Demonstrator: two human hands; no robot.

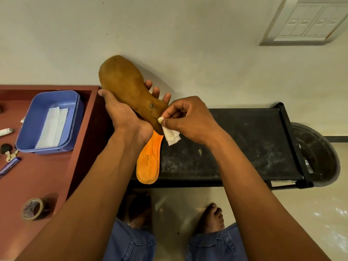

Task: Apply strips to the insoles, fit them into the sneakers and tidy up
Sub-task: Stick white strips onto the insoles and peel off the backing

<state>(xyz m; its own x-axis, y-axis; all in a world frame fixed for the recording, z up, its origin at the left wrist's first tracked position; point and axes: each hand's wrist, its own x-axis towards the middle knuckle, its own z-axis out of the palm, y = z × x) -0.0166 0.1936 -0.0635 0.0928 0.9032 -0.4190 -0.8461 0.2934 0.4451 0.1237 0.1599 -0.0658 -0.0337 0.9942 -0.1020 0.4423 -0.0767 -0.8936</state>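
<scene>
My left hand (124, 113) grips a brown insole (128, 85) held up with its underside toward me, toe end pointing up and left. At the insole's heel end my right hand (188, 119) pinches a small white strip (172, 135) against the edge, and the strip's loose end hangs below my fingers. A second insole (148, 162), orange with printed lettering, lies on the black bench (235, 147) just below my hands. More white strips (53, 127) lie inside a blue tray (49, 121) on the red table at my left.
The red table (47, 176) also carries a roll of tape (32, 209), keys (9, 153), a small white tube (5, 131) and a blue pen-like item (9, 165). A dark round tub (318, 155) stands right of the bench. My bare feet are on the floor below.
</scene>
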